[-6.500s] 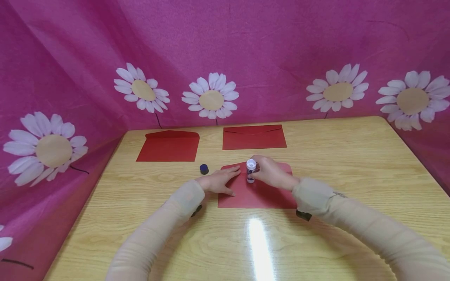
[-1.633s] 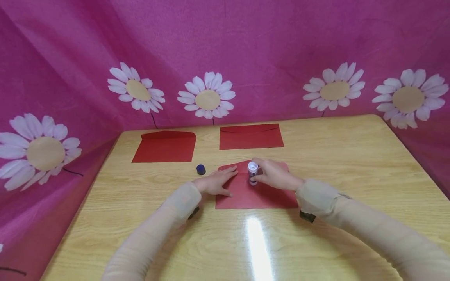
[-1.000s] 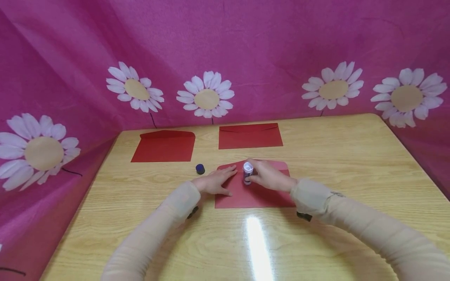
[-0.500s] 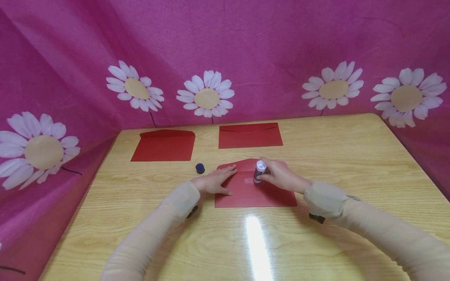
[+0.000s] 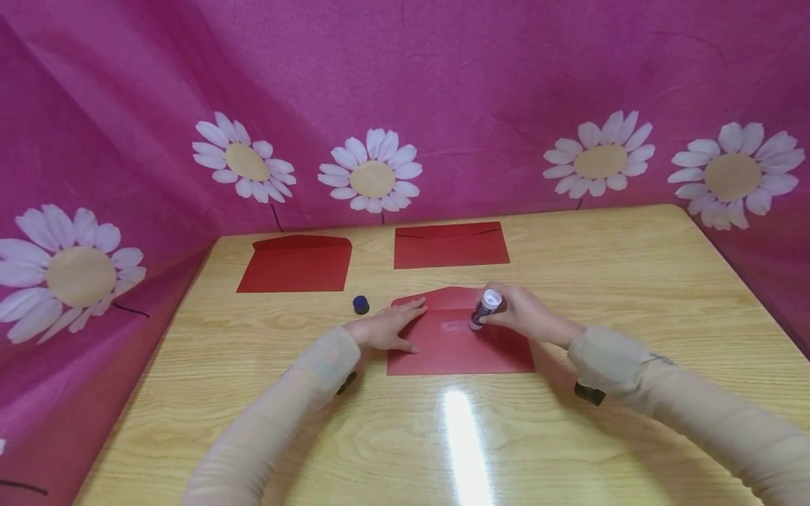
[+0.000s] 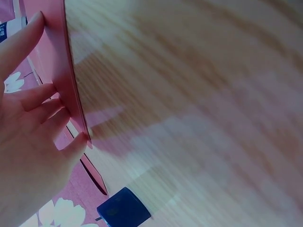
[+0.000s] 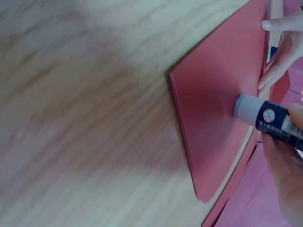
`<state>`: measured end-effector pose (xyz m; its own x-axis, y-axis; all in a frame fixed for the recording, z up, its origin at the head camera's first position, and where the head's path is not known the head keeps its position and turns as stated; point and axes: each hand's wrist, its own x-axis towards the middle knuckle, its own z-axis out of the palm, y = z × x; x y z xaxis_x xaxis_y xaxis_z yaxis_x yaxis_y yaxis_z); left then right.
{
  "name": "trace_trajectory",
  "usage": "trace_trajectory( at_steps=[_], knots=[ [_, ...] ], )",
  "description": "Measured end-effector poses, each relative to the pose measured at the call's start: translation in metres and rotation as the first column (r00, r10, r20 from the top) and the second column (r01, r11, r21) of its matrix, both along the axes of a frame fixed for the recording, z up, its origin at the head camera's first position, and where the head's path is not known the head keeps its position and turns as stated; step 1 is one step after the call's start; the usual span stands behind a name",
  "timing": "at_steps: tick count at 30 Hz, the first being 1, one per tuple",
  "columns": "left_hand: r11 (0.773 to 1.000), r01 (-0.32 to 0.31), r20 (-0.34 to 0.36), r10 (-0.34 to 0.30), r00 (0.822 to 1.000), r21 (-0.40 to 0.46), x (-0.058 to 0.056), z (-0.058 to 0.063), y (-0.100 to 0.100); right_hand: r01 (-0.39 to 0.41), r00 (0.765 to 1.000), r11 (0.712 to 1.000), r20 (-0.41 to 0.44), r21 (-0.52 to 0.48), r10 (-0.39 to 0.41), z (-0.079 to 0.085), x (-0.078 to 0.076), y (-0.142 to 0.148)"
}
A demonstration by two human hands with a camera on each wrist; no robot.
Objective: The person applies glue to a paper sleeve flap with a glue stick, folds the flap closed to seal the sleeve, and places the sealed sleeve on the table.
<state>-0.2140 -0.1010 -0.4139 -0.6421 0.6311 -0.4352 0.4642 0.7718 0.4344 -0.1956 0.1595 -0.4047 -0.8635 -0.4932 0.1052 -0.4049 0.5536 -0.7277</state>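
The right hand [image 5: 528,315] pinches the glue stick [image 5: 484,310], top leaning toward the worktop's [image 5: 639,302] right edge; the left hand [image 5: 387,329], outspread, touches the nearest envelope [image 5: 452,357].

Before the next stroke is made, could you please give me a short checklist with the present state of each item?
1. Glue stick in grip: ok, the right hand holds it, tilted.
2. Front envelope steadied: ok, the left hand rests on its left side.
3. Flap open: ok, unfolded toward the table's far side.
4. Pale streak reaching both side edges: not ok, only a short stretch shows near the middle.
5. Blue cap at hand: ok, on the table near the left hand.
6. Enough glue left: cannot tell.
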Motion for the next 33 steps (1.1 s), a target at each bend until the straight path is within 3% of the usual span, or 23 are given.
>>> trace_trajectory(
  at_steps=[6,10,12,14,17,19,20,23,24,26,30,33],
  knots=[
    [1.0,-0.002,0.005,0.002,1.0,0.0,0.0,0.0,0.0,0.001,0.999,0.985,-0.049,0.175,0.007,0.008,-0.003,0.014],
    [1.0,-0.003,0.0,0.003,1.0,-0.002,0.0,0.0,0.0,-0.026,0.974,0.927,-0.197,0.373,0.107,0.015,-0.001,0.018],
    [1.0,-0.003,-0.004,0.003,1.0,-0.006,0.0,0.0,0.0,-0.026,0.933,0.88,-0.304,0.474,0.191,0.016,0.001,0.017],
    [1.0,-0.003,-0.006,0.003,1.0,-0.008,0.0,-0.001,0.0,0.007,0.87,0.819,-0.407,0.573,0.277,0.016,0.002,0.014],
    [1.0,-0.002,-0.006,0.002,1.0,-0.008,0.0,-0.002,0.0,0.085,0.787,0.733,-0.496,0.675,0.366,0.014,0.003,0.008],
    [1.0,-0.002,-0.005,0.002,1.0,-0.007,-0.001,-0.002,0.0,0.126,0.752,0.697,-0.526,0.706,0.397,0.013,0.004,0.005],
    [1.0,-0.002,-0.003,0.002,1.0,-0.006,-0.001,-0.002,0.0,0.137,0.747,0.689,-0.531,0.712,0.4,0.012,0.005,0.003],
    [1.0,-0.003,0.004,0.003,1.0,-0.001,-0.001,-0.001,0.0,0.15,0.739,0.707,-0.553,0.691,0.384,0.01,0.008,0.001],
    [1.0,-0.003,0.004,0.003,1.0,-0.002,-0.001,-0.001,0.0,0.146,0.745,0.729,-0.559,0.669,0.363,0.009,0.008,0.002],
    [1.0,-0.004,0.005,0.004,1.0,0.0,0.0,0.0,0.0,0.14,0.772,0.775,-0.558,0.617,0.304,0.007,0.01,0.003],
    [1.0,-0.003,-0.003,0.003,1.0,-0.006,0.001,0.0,0.001,0.125,0.842,0.892,-0.522,0.435,0.137,0.003,0.011,0.01],
    [1.0,0.002,-0.011,-0.002,1.0,-0.007,0.001,0.0,0.001,0.126,0.896,0.941,-0.443,0.313,0.028,0.003,0.011,0.018]
  ],
)
